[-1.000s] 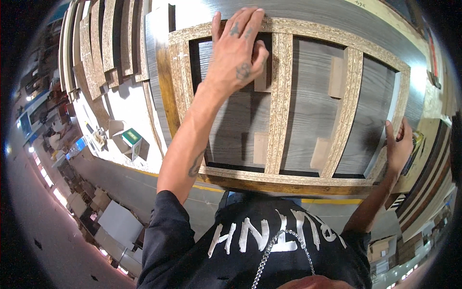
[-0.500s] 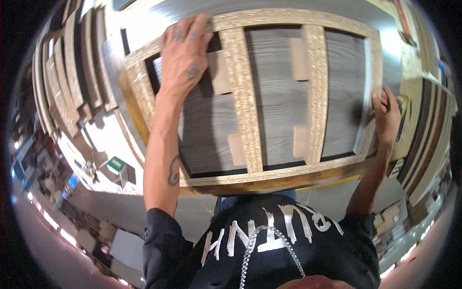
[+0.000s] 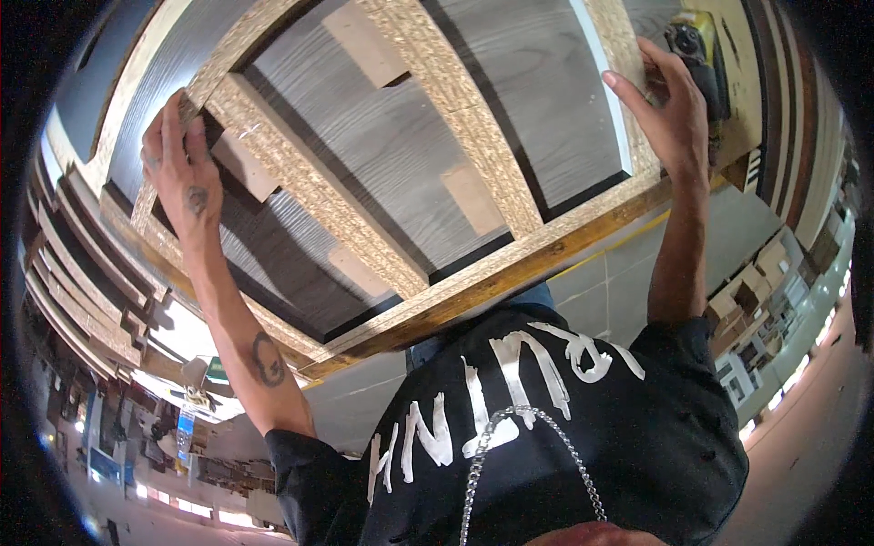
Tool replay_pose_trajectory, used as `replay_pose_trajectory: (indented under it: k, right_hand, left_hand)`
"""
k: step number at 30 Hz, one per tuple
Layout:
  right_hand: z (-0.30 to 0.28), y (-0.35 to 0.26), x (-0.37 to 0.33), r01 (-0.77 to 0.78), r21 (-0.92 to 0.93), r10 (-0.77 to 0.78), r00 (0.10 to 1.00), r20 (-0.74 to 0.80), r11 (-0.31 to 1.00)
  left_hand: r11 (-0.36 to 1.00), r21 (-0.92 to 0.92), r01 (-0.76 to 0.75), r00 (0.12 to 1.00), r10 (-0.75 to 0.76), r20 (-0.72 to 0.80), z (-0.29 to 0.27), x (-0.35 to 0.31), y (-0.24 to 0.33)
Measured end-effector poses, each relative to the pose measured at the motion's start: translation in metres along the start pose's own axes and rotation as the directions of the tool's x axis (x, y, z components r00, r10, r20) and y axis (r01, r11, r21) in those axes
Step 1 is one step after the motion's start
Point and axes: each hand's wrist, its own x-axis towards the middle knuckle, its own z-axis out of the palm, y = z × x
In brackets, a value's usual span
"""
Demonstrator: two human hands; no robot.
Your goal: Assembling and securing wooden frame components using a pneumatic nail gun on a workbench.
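Note:
A particleboard frame (image 3: 314, 187) with crossbars lies over a dark grey wood-grain panel, and several flat brown blocks (image 3: 473, 198) sit beside its bars. My left hand (image 3: 187, 168) bends its fingers over the frame's far rail at the left, its fingertips partly hidden. At the right end, my right hand (image 3: 675, 118) straddles the end rail, with the thumb at the inner edge by a white strip (image 3: 612, 109) and the fingers on the outer side. Just beyond this hand lies a yellow-and-black power tool (image 3: 701, 68).
Stacked boards (image 3: 86, 264) stand at the left, and more long boards (image 3: 797, 118) at the right. A thick wooden edge (image 3: 473, 305) runs along the near side of the frame. Cardboard boxes (image 3: 756, 287) are on the floor at the right.
The view has tilted and turned, so the frame now appears slanted and larger. Both hands remain at the frame; my right thumb and fingers are spread farther apart around the end rail.

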Motion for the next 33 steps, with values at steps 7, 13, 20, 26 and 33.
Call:
replay_pose_trajectory:
  k: [7, 13, 20, 26, 33]
  right_hand:
    - [-0.016, 0.015, -0.018, 0.005, -0.099, 0.001, 0.998, 0.066, 0.995]
    - [-0.033, 0.053, -0.075, 0.038, 0.154, -0.017, 0.991, -0.133, 0.987]
    - [-0.032, 0.062, -0.146, 0.09, 0.164, -0.043, 0.961, -0.272, 0.982]
    - [0.006, 0.064, -0.174, 0.141, 0.147, -0.077, 0.925, -0.371, 0.979]
    - [0.004, 0.072, -0.139, 0.03, 0.562, 0.107, 0.972, -0.209, 0.826]
  left_hand:
    - [0.999, 0.004, -0.041, 0.999, 0.041, 0.013, -0.005, 0.0, 0.0]
    - [0.996, -0.004, -0.088, 0.995, 0.088, 0.057, -0.005, 0.001, -0.003]
    - [0.979, 0.049, -0.197, 0.979, 0.193, 0.072, -0.01, 0.002, -0.01]
    - [0.997, 0.011, -0.074, 0.993, 0.073, 0.088, -0.003, 0.001, -0.008]
    - [0.995, 0.033, -0.09, 0.993, 0.087, 0.078, -0.006, 0.004, -0.022]
